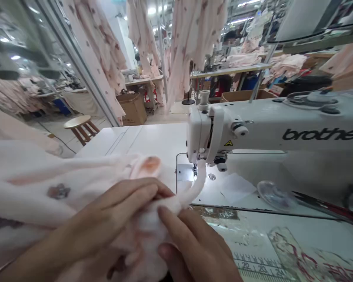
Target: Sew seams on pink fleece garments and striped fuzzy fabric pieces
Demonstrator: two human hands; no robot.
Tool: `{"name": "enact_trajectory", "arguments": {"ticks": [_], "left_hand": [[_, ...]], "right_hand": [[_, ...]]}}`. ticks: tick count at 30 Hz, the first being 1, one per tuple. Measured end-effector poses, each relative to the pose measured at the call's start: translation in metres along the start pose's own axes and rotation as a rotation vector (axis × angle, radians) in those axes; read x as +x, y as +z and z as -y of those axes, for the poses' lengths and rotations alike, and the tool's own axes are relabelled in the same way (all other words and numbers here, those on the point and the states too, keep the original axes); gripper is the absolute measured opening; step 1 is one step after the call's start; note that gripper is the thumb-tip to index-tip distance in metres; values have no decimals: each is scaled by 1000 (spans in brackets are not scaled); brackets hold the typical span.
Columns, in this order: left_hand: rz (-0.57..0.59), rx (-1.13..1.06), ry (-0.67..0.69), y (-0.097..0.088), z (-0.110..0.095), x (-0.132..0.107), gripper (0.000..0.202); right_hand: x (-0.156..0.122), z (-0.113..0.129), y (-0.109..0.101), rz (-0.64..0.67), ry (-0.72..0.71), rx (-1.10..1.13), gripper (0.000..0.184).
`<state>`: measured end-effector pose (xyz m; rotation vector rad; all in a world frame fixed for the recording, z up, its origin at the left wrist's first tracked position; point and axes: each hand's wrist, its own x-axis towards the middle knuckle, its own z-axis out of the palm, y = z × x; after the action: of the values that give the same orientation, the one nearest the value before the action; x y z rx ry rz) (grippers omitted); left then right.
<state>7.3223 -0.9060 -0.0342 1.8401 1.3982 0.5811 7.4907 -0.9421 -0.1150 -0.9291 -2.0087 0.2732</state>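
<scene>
A soft, pale pink plush fabric [76,172] with brown and orange prints fills the lower left and spills over the table edge. From it a narrow white rolled edge [197,186] runs up to the head of a white sewing machine [264,125], just right of the presser foot [195,169]. My left hand [126,205] is closed over the fabric, its fingertips tucked out of sight behind a fold. My right hand [198,244] pinches the near side of the same edge between thumb and fingers.
A clear round plastic dish [273,192], dark scissors [323,205] and a white scrap [238,186] lie right of the needle. A printed ruler scale [259,266] marks the front edge. Behind stand a wooden stool [78,122], a cardboard box [132,107] and hanging garments [194,43].
</scene>
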Motion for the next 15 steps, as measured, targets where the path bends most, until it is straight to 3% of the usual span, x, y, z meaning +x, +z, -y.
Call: {"name": "enact_trajectory", "arguments": {"ticks": [2, 6, 9, 10, 12, 14, 15], "left_hand": [[66, -13, -7, 0, -5, -17, 24], [149, -29, -20, 5, -5, -17, 13], [175, 0, 2, 12, -3, -3, 19], [157, 44, 22, 13, -1, 2, 19], [44, 163, 62, 11, 6, 8, 17], [-118, 285, 43, -1, 15, 4, 25], [-216, 339, 3, -9, 18, -2, 31]], "right_hand": [[0, 5, -9, 11, 153, 180, 7], [2, 1, -34, 141, 595, 695, 23], [-1, -11, -48, 230, 650, 783, 23], [-3, -20, -52, 248, 615, 676, 20], [-11, -45, -63, 210, 497, 245, 14], [-21, -79, -78, 43, 358, -376, 18], [-26, -97, -85, -43, 359, -498, 25]]}}
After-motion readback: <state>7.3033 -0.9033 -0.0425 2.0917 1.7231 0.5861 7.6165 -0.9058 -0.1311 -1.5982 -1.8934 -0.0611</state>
